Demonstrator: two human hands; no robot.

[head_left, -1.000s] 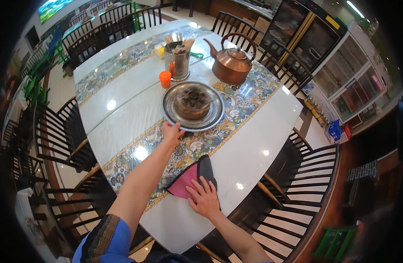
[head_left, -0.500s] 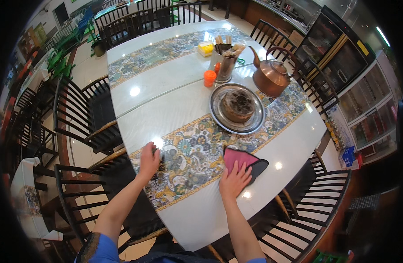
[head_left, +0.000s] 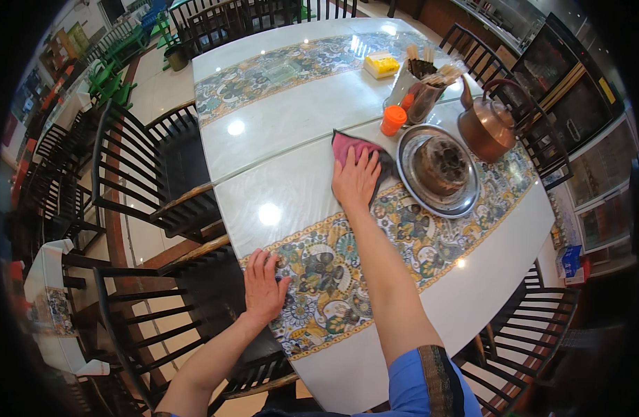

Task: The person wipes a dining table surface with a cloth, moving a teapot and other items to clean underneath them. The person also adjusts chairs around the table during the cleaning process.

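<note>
The pink-and-black cloth (head_left: 343,142) lies flat just above the middle of the frame, on the white part of the table (head_left: 281,167) and reaching down to the edge of the patterned band (head_left: 326,271). Pale marks on the blue box (head_left: 568,260) at the right edge of the frame are too small to read, as is any lettering on the yellow packet (head_left: 381,66) at upper right. The cloth's pointed pink corner aims at the upper left, and its long axis slants from there toward the lower right. The right hand (head_left: 356,186) lies over it, fingers straight and slightly parted; pink shows beyond the fingertips, black along the hand's right side. Below and to the left, the left hand (head_left: 265,288) is at the table's edge, fingers loosely spread. Right of the cloth, near it, a metal tray (head_left: 464,208) bears a round brown block (head_left: 441,167), with an orange-lidded jar (head_left: 394,120) just above.
</note>
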